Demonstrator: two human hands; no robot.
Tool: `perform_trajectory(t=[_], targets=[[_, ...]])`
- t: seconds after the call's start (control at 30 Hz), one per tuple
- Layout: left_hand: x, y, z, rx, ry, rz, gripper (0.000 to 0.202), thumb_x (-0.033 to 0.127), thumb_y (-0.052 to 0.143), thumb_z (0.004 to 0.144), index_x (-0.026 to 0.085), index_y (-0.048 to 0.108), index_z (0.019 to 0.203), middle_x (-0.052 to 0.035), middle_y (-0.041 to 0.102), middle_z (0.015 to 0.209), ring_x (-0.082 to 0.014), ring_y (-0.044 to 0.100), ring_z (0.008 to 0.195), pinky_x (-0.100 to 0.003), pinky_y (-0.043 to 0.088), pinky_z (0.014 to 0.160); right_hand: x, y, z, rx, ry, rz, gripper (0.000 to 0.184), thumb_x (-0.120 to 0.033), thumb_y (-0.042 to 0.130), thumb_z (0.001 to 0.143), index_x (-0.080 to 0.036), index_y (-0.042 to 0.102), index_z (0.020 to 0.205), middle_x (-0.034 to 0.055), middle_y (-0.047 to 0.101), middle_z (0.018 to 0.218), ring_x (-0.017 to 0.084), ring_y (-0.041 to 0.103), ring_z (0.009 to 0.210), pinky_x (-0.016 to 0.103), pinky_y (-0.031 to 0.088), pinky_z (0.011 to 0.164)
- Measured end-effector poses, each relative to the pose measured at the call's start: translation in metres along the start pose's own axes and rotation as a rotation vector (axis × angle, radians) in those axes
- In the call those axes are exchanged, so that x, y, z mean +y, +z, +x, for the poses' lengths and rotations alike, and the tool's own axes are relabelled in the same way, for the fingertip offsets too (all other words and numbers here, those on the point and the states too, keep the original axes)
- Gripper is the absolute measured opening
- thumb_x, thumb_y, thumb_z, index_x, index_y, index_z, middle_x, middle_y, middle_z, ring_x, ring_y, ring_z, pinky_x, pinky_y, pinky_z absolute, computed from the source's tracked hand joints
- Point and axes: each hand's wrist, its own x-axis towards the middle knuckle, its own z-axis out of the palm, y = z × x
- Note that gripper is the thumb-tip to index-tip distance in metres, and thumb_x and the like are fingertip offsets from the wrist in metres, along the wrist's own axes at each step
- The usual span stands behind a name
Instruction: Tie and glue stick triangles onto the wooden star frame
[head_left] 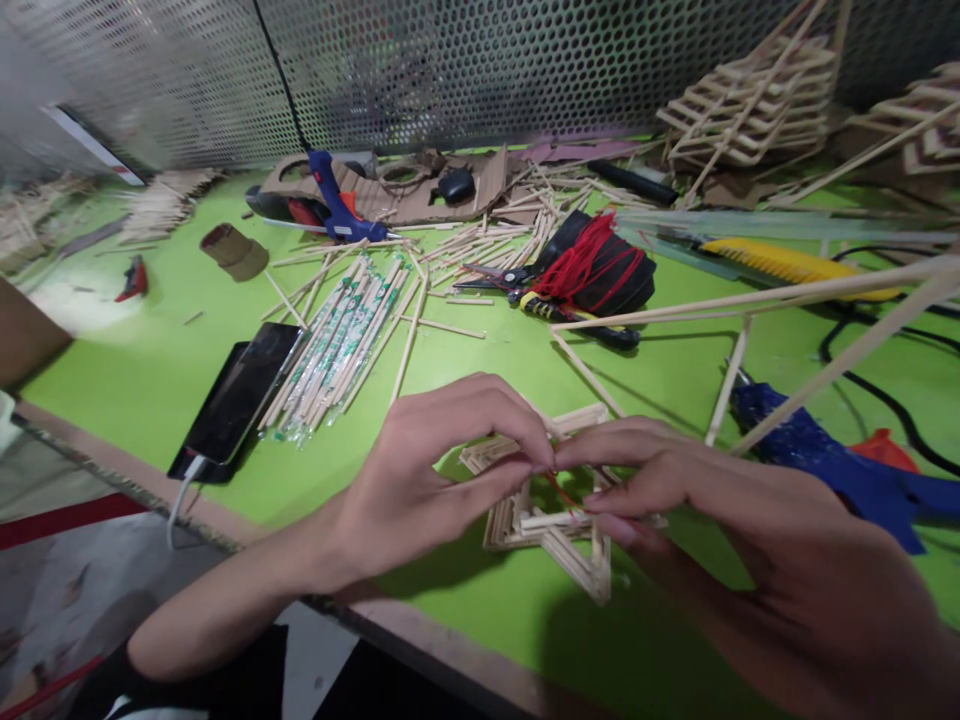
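A small star-shaped frame of thin wooden sticks [576, 572] lies on the green table in front of me. My left hand [435, 465] reaches over it from the left, thumb and forefinger pinched on a thin red thread [556, 488]. The thread runs down to one stick of the frame. My right hand [720, 520] comes from the right; its thumb and a finger close on the end of that stick, where the thread meets it. Its forefinger stretches to the left fingertips. My fingers hide part of the frame.
Behind stand a red thread spool [592, 265], scissors [510, 278], loose sticks and a blue glue gun [341, 205]. At left are bagged sticks [337, 350] and a plugged-in phone [240, 400]. At right, long sticks [847, 400] pass above another blue glue gun [810, 440].
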Motion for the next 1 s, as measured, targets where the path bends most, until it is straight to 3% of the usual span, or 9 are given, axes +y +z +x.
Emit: perform_trajectory(t=[0.33, 0.5, 0.6, 0.77, 1.0], targets=[[-0.003, 0.001, 0.001, -0.036, 0.068, -0.004, 0.017, 0.002, 0.070, 0.082, 0.014, 0.068, 0.094, -0.0056, 0.070, 0.090, -0.0154, 0.066, 0.087, -0.029, 0.056, 0.075, -0.001, 0.007, 0.007, 0.033, -0.037, 0.033, 0.006, -0.017, 0.063, 0.091, -0.022, 0.062, 0.094, 0.0036, 0.067, 0.100, 0.018, 0.064, 0.103, 0.029, 0.052, 0.091], [0.000, 0.002, 0.002, -0.071, 0.056, 0.050, 0.025, 0.010, 0.070, 0.086, 0.017, 0.069, 0.110, -0.0054, 0.070, 0.095, -0.0133, 0.065, 0.088, -0.025, 0.057, 0.076, -0.001, 0.008, 0.010, 0.071, -0.107, -0.024, 0.007, -0.018, 0.061, 0.093, -0.021, 0.065, 0.097, 0.0010, 0.069, 0.092, 0.014, 0.065, 0.098, 0.023, 0.052, 0.087], [0.000, 0.001, 0.003, -0.103, 0.054, 0.136, 0.029, 0.012, 0.068, 0.088, 0.017, 0.069, 0.116, -0.0059, 0.068, 0.097, -0.0118, 0.065, 0.089, -0.023, 0.056, 0.077, 0.000, 0.008, 0.010, 0.081, -0.127, -0.036, 0.010, -0.016, 0.062, 0.093, -0.023, 0.064, 0.099, 0.0006, 0.071, 0.093, 0.015, 0.067, 0.096, 0.026, 0.053, 0.088], [0.000, -0.001, 0.004, -0.089, 0.045, 0.165, 0.015, 0.018, 0.069, 0.088, 0.016, 0.073, 0.102, -0.0055, 0.067, 0.091, -0.0121, 0.065, 0.084, -0.023, 0.056, 0.074, 0.003, 0.010, 0.012, 0.104, -0.154, -0.019, 0.012, -0.011, 0.063, 0.090, -0.020, 0.064, 0.098, 0.0018, 0.071, 0.091, 0.015, 0.067, 0.095, 0.026, 0.055, 0.085], [0.002, -0.005, 0.005, -0.154, 0.007, 0.136, 0.008, 0.010, 0.064, 0.090, 0.012, 0.070, 0.095, -0.0071, 0.067, 0.094, -0.0110, 0.065, 0.087, -0.021, 0.054, 0.076, 0.004, 0.011, 0.012, 0.088, -0.141, 0.032, 0.013, -0.009, 0.062, 0.090, -0.018, 0.065, 0.098, 0.0051, 0.070, 0.093, 0.018, 0.066, 0.095, 0.030, 0.057, 0.081]])
